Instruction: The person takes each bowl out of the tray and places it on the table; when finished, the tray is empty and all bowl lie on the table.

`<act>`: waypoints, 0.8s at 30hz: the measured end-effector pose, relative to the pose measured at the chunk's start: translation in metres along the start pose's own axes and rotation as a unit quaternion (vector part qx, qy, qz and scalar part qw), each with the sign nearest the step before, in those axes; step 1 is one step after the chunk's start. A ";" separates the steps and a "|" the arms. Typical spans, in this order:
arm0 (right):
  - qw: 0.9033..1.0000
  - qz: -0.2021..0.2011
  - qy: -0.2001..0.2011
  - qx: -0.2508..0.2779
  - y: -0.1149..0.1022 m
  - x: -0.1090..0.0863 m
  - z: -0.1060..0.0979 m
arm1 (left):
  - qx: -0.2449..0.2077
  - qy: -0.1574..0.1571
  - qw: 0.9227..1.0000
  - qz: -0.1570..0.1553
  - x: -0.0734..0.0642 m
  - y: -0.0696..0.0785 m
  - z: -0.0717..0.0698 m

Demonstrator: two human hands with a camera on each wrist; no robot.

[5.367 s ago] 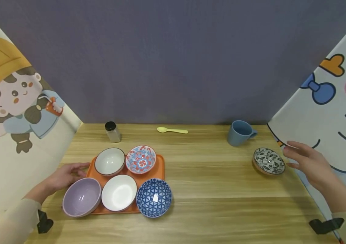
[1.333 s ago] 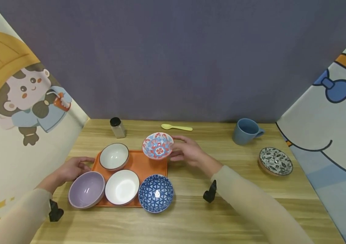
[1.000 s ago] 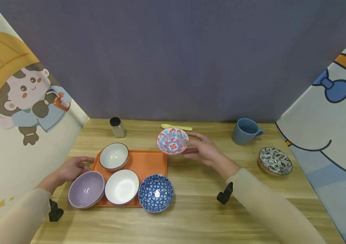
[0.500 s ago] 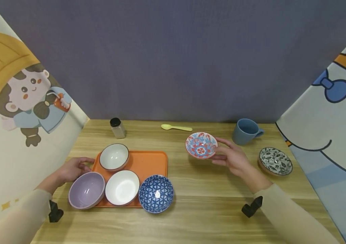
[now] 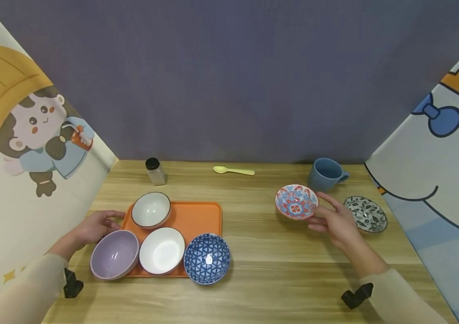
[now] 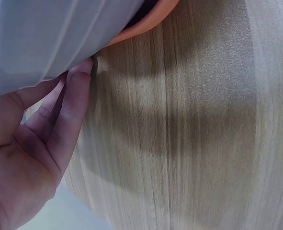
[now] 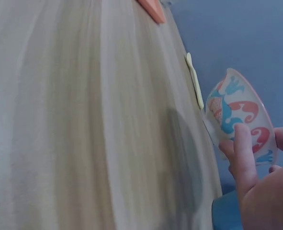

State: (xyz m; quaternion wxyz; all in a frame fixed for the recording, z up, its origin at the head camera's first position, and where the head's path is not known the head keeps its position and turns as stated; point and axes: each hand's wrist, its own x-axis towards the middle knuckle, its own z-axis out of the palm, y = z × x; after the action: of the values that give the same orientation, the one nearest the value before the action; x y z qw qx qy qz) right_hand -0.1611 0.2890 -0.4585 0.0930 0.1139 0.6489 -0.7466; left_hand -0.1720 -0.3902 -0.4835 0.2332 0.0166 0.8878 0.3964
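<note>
The right hand (image 5: 336,221) pinches the red-and-blue floral bowl (image 5: 296,201) above the table (image 5: 278,279) at right; swung far while low, it could clip the blue mug (image 5: 324,175). The left hand (image 5: 93,227) lies loose by the orange tray (image 5: 198,220).

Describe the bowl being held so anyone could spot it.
On the wooden table, find the blue mug at back right. The right hand holds the bowl to the mug's front left. Unlike the nearby black-and-white bowl, it's patterned red and blue.

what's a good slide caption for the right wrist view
Right hand holds a red-and-blue patterned bowl above the wooden table, with yellow spoon and blue mug in view.
</note>
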 end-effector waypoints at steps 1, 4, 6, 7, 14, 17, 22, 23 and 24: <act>1.000 -0.003 0.006 0.002 0.002 -0.002 -0.002 | -0.002 0.001 1.000 -0.003 0.000 0.000 0.000; 1.000 -0.015 0.022 0.011 0.008 -0.006 -0.009 | 0.000 0.001 1.000 -0.002 0.000 0.000 0.001; 0.999 -0.022 0.030 0.012 0.012 -0.009 -0.014 | 0.001 0.001 1.000 -0.001 0.000 0.000 0.001; 0.999 -0.024 0.032 0.013 0.014 -0.010 -0.016 | 0.001 0.003 1.000 -0.003 0.000 0.000 0.001; 0.998 -0.025 0.050 0.016 0.023 -0.010 -0.025 | 0.013 0.009 1.000 -0.011 0.001 0.001 0.000; 0.998 -0.018 0.060 0.029 0.027 -0.010 -0.028 | 0.010 0.006 1.000 -0.012 0.001 0.001 0.000; 0.997 -0.012 0.064 0.046 0.030 -0.013 -0.031 | 0.005 0.006 1.000 -0.007 0.001 -0.001 0.001; 0.997 -0.011 0.063 0.047 0.030 -0.014 -0.031 | 0.003 0.006 1.000 -0.004 0.000 -0.001 0.002; 0.997 -0.011 0.062 0.050 0.031 -0.015 -0.032 | 0.000 0.006 1.000 -0.003 0.000 -0.001 0.002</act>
State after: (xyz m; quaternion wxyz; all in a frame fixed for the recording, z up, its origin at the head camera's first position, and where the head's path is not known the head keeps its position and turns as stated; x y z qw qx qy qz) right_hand -0.1366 0.3157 -0.4876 0.0389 0.1575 0.6166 -0.7704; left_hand -0.1708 -0.3893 -0.4849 0.2293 0.0116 0.8891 0.3961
